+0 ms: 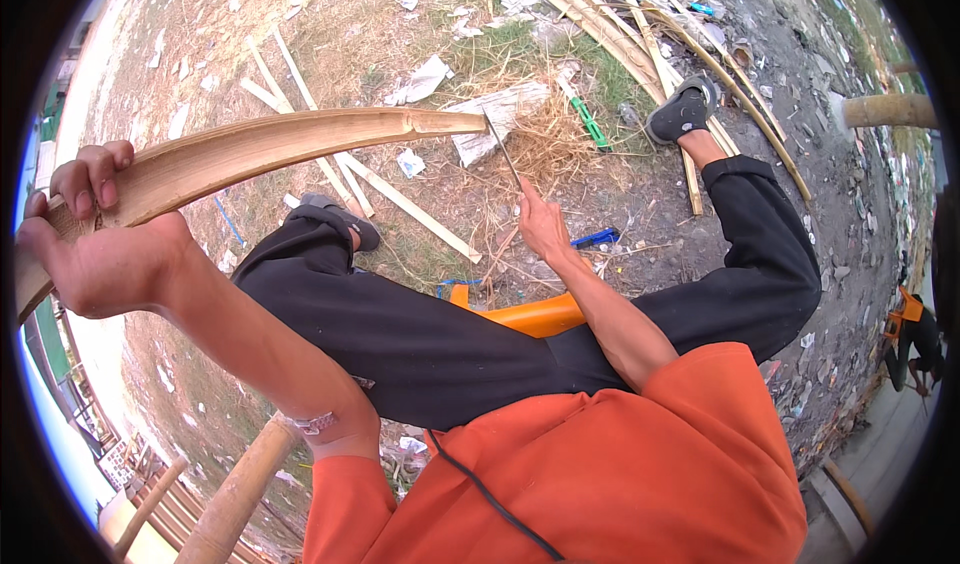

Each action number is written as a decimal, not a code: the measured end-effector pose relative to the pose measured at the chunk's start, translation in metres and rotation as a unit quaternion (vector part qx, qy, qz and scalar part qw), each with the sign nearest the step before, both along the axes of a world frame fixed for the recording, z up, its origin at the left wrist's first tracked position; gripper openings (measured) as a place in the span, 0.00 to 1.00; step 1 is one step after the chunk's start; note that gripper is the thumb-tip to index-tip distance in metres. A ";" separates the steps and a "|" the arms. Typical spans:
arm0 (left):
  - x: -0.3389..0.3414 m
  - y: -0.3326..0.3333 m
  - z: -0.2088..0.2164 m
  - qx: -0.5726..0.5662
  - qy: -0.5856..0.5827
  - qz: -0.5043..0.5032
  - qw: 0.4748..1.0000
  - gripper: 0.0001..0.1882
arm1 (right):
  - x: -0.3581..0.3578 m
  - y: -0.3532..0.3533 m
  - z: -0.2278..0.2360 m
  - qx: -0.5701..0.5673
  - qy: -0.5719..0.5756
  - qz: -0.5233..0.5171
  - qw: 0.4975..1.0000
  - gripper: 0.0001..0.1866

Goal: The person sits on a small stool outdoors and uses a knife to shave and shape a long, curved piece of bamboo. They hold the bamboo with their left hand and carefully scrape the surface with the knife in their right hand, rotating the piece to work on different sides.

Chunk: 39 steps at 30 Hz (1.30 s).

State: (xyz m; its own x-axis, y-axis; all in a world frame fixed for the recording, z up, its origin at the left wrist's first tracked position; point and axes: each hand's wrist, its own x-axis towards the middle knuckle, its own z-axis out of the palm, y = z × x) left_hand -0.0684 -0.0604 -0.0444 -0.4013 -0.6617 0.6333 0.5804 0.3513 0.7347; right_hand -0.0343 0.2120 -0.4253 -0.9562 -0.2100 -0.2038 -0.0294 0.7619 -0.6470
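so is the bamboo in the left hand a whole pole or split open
Split open: the bamboo piece in the left hand shows its pale inner face along its length.

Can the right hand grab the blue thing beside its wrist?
Probably yes: the blue thing lies on the ground close by, and nothing seems to cover it. But the right hand holds a thin blade, so it would likely have to put that down first.

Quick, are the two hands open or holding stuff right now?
Left hand: closed, holding the split bamboo piece.
Right hand: closed, holding a thin knife-like tool at the bamboo's far end.
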 end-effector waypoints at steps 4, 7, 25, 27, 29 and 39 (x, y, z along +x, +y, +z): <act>0.002 0.000 -0.002 0.010 0.002 0.004 1.000 0.10 | -0.019 -0.012 0.047 -0.110 0.010 -0.046 0.993 0.23; 0.001 -0.003 0.001 0.000 0.001 -0.046 0.999 0.11 | -0.015 -0.009 0.045 -0.109 -0.016 -0.062 0.992 0.22; 0.012 -0.023 0.008 -0.090 0.016 -0.543 0.835 0.25 | -0.016 0.012 0.033 -0.107 -0.043 -0.071 0.991 0.20; 0.008 -0.007 0.010 -0.080 0.030 -0.528 0.845 0.24 | -0.011 0.016 0.017 -0.064 -0.048 -0.067 0.995 0.20; 0.013 -0.002 0.007 -0.073 0.026 -0.488 0.870 0.25 | -0.018 0.012 0.037 -0.065 -0.056 -0.056 0.995 0.20; 0.010 -0.040 0.007 -0.050 -0.001 -0.403 0.914 0.31 | 0.003 0.028 -0.025 0.004 -0.052 -0.076 0.996 0.20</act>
State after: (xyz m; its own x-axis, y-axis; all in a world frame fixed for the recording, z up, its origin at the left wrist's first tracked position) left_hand -0.0583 -0.1005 -0.0374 -0.7334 -0.0898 0.6739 0.6796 -0.1240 0.7231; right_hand -0.0313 0.2395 -0.4498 -0.9502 -0.0616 -0.3055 0.1546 0.7579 -0.6338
